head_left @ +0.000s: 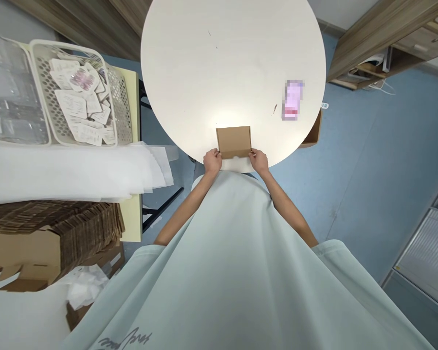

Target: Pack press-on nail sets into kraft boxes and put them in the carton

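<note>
Beside table [190, 73]: basket [111, 78], flat cartons [69, 226].

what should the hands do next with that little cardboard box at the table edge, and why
Probably fold its near flap up and over. The left hand and right hand each pinch a near corner of the small cardboard box, which lies flat at the near edge of the round white table. Both hands grip the same side, so that side likely moves next.

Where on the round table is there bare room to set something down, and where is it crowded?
The round table is bare across its far and left parts, beyond the cardboard box. Crowded: the near edge, where left hand and right hand grip the box, and beside the pink packet.
</note>
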`<state>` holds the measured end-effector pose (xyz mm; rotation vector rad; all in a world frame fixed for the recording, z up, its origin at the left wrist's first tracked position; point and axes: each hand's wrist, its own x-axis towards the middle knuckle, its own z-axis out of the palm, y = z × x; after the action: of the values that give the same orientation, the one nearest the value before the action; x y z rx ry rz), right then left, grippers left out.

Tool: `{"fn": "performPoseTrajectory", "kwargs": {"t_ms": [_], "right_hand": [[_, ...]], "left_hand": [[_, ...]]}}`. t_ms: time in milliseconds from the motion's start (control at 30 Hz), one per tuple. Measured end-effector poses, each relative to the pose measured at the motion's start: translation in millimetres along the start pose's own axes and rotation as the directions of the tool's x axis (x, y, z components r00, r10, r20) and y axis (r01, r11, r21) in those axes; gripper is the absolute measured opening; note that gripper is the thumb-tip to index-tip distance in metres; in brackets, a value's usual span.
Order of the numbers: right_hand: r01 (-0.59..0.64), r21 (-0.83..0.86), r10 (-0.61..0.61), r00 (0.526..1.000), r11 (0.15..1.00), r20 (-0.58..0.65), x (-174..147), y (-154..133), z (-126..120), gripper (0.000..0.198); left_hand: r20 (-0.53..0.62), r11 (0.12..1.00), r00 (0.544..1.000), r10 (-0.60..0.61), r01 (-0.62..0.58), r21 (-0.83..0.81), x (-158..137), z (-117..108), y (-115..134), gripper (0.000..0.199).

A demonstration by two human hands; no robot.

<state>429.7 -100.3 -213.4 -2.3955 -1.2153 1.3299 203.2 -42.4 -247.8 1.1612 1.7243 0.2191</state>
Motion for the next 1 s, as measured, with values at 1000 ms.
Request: {"fn": "performPoseTrajectory", "kwargs": {"t_ms": [1000], "right_hand": [[0.197, 0.316, -0.138, 0.97, 0.928, -0.2, -13.3, -15.6, -30.2, 0.066]], "left_hand": [[-0.02, 0.964, 0.979, 0.201, -0.201, -0.174, -31.0, -50.5, 15.0, 0.038]]}}
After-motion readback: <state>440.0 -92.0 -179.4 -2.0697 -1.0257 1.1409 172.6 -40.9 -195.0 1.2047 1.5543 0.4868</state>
